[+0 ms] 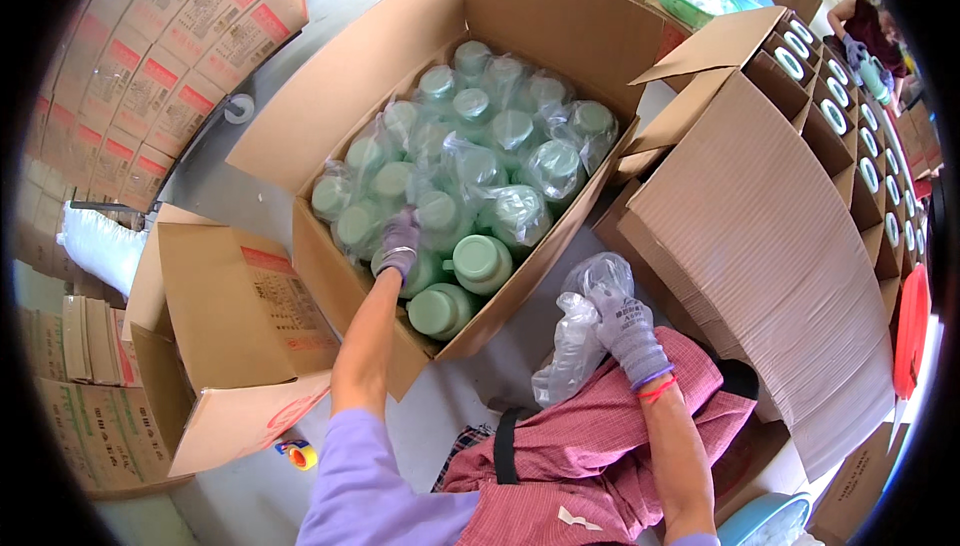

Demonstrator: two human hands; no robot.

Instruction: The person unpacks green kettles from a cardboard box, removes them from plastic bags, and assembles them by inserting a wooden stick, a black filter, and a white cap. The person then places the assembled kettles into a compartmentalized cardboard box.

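A large open carton (pixel 540 16) in front of me is packed with several pale green lidded jugs (pixel 480 264), most wrapped in clear plastic bags (pixel 470 161). My left hand (pixel 401 243), gloved in grey, reaches down among the jugs towards the near left side; plastic and lids partly hide its fingers, so its grip does not show. Two near jugs, one of them the corner jug (pixel 440 311), have bare lids. Beside the carton, over my lap, my right hand (pixel 625 328) is closed on crumpled clear plastic bags (pixel 572 346).
A divided carton (pixel 760 216) with several white-rimmed openings stands at right. At left are an open smaller carton (pixel 225 316), a tape roll (pixel 298 454) and stacked cartons (pixel 170 56). A green basin (pixel 680 6) stands behind, a blue tub (pixel 765 518) near. Another person (pixel 872 36) works far right.
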